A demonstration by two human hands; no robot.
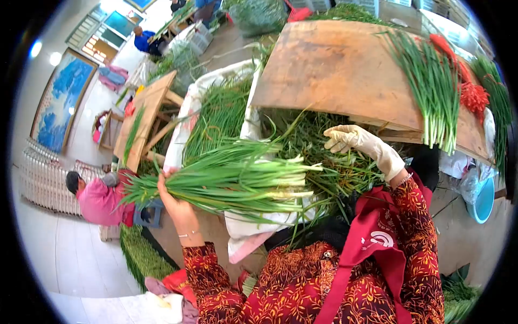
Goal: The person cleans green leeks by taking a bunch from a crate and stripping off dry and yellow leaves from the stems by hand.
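A bunch of long green chives (243,178) with pale stalk ends lies sideways in front of me, its white ends pointing right. My left hand (175,197), bare, is wrapped round the leafy end of this bunch. My right hand (367,148), in a pale thin glove, is held up to the right of the stalk ends, apart from them. Its fingers are stretched out and hold nothing. Beneath that hand sits a heap of loose leaves and trimmings (340,170). Behind the bunch, a white sack (178,132) is full of more chives (218,116).
A wooden board (324,65) slopes ahead, bearing a chive bundle (431,92) and red ties (475,97). A blue basin (481,202) stands at right. One person in pink (102,202) sits at left, near another wooden table (143,116).
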